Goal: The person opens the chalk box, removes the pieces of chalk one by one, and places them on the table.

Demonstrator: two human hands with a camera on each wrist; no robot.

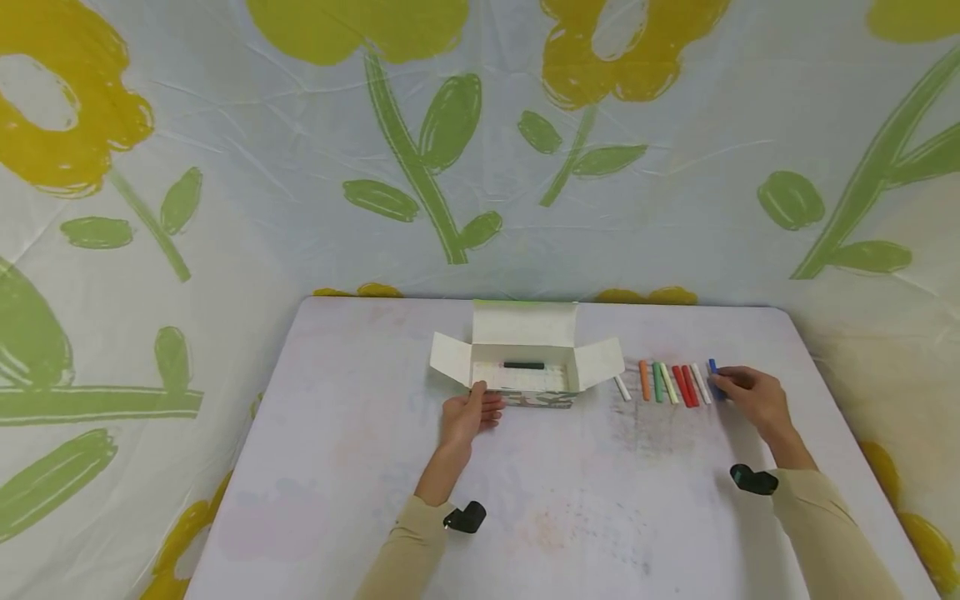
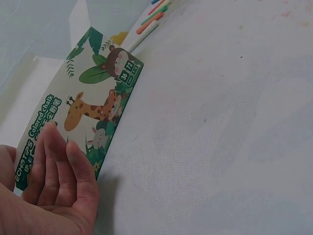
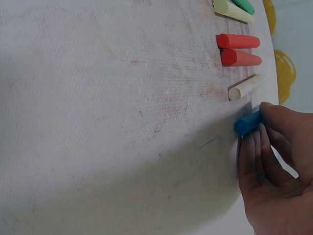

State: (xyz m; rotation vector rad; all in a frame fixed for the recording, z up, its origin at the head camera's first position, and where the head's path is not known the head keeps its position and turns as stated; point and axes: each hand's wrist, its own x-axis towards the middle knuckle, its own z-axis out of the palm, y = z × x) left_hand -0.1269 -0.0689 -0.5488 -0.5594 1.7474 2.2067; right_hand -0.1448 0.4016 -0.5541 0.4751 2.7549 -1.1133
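Note:
An open-topped cardboard chalk box [image 1: 536,400] stands on the table with its flaps spread. One dark chalk stick [image 1: 523,365] lies inside it. My left hand [image 1: 467,417] holds the box at its front left corner, thumb at the rim and fingers along the printed front [image 2: 93,103]. On the right, my right hand [image 1: 757,404] pinches a blue chalk stick [image 3: 248,122] between thumb and fingertips, at the end of the chalk row. Beside it lie a white chalk stick [image 3: 244,88] and two red chalk sticks [image 3: 240,57].
Further left in the row are a yellow chalk stick [image 1: 669,383], a green chalk stick [image 1: 657,382], an orange chalk stick [image 1: 644,380] and another white chalk stick [image 1: 622,388] near the box's right flap. A flowered cloth [image 1: 300,208] hangs behind the table [image 1: 337,467].

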